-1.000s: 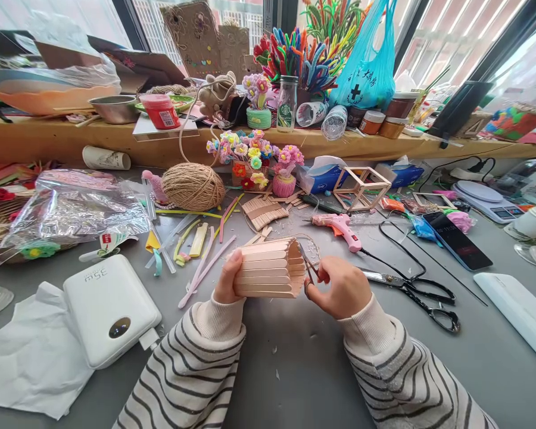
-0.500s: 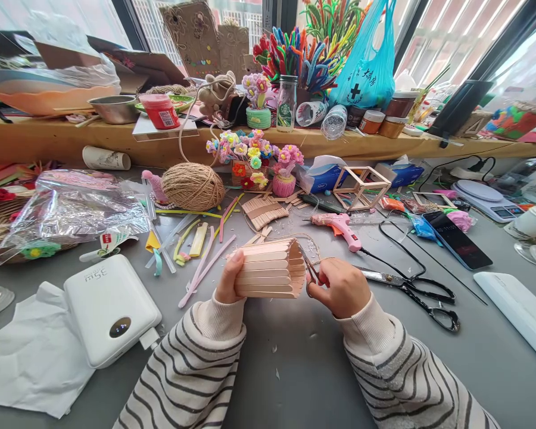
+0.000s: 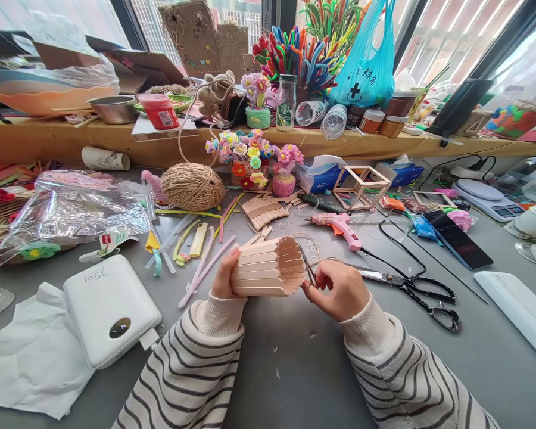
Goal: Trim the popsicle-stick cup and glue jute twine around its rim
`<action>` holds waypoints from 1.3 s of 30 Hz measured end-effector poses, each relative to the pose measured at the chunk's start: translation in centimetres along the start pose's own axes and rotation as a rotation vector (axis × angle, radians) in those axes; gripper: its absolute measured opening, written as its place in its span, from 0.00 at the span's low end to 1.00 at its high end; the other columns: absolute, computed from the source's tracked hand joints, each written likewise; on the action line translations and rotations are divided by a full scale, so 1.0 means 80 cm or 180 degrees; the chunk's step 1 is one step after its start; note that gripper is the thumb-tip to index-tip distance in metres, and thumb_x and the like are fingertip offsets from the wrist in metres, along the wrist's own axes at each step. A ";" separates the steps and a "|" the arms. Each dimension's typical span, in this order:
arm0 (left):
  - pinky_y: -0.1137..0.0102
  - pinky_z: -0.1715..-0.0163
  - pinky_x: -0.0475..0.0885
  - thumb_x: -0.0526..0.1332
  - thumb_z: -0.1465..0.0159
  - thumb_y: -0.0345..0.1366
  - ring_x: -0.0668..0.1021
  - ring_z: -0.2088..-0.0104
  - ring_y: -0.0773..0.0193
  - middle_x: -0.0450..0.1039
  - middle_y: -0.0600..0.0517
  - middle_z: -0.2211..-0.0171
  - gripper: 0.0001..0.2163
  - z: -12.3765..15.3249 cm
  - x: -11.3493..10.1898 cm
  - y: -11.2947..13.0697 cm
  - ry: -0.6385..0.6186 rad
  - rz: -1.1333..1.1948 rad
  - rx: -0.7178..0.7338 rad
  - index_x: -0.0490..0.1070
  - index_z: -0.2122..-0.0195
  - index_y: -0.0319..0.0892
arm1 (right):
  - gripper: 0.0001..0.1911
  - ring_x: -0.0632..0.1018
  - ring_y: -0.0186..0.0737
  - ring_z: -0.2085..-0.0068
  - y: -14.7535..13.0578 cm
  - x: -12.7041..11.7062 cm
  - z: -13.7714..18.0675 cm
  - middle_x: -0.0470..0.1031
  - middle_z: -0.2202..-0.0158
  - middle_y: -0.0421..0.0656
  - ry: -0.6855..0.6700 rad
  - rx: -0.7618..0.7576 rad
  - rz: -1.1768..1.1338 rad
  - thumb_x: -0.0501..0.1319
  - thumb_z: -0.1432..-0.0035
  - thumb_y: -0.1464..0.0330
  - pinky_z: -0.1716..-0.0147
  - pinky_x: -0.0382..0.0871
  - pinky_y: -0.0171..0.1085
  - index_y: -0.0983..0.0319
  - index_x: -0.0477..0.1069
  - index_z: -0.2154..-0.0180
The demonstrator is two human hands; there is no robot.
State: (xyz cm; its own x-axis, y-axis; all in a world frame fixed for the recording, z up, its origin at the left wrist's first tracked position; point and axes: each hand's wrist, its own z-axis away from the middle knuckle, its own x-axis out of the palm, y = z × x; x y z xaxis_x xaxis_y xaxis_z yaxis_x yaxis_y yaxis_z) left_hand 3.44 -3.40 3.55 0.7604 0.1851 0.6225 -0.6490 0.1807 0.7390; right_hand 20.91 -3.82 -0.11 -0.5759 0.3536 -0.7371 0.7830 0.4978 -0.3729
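Observation:
My left hand [image 3: 223, 275] grips the left end of a cylinder of pale craft sticks [image 3: 268, 267], held on its side above the grey table [image 3: 304, 357]. My right hand [image 3: 338, 289] is closed on a pair of small scissors [image 3: 309, 271], whose blades touch the cylinder's open right rim. A thin twine strand loops near the blades.
Large black-handled scissors [image 3: 411, 289] and a pink glue gun [image 3: 339, 227] lie right of my hands. A twine ball [image 3: 193, 186], loose sticks [image 3: 262, 212], a white power bank [image 3: 111, 308], a phone [image 3: 457, 239] and a stick cube frame [image 3: 361, 186] surround the work spot.
The stick cylinder has tilted slightly, its open right end turned up a little. Both hands stay nearly in place, with the small scissors still at the rim.

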 end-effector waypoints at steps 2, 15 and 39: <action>0.76 0.78 0.70 0.60 0.48 0.44 0.75 0.79 0.67 0.75 0.52 0.79 0.14 -0.004 -0.004 -0.003 0.0115 -0.0035 -0.0053 0.75 0.74 0.36 | 0.13 0.62 0.29 0.81 0.000 -0.001 0.000 0.61 0.85 0.35 -0.0051 0.0002 0.0107 0.57 0.55 0.65 0.80 0.55 0.31 0.60 0.56 0.83; 0.74 0.77 0.70 0.60 0.49 0.46 0.76 0.78 0.64 0.76 0.51 0.78 0.15 -0.006 -0.014 -0.005 0.0145 -0.0252 -0.0095 0.75 0.73 0.37 | 0.14 0.61 0.30 0.83 0.005 0.003 0.000 0.60 0.88 0.36 0.0353 -0.0483 0.0546 0.53 0.50 0.68 0.80 0.54 0.31 0.59 0.54 0.85; 0.69 0.68 0.71 0.59 0.50 0.48 0.78 0.71 0.59 0.77 0.49 0.73 0.18 -0.008 -0.020 -0.008 0.0030 -0.0402 0.0038 0.75 0.70 0.36 | 0.08 0.61 0.30 0.80 0.000 -0.002 -0.002 0.61 0.81 0.37 0.0142 0.0035 -0.0043 0.54 0.55 0.66 0.80 0.58 0.31 0.59 0.54 0.79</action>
State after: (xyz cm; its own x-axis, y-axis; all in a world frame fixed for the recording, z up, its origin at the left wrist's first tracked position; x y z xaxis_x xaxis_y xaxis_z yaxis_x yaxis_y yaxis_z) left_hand 2.60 -3.21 1.95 0.8358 0.1707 0.5218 -0.5476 0.1917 0.8145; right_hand 21.00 -3.73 0.09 -0.5961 0.3819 -0.7063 0.7775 0.4941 -0.3890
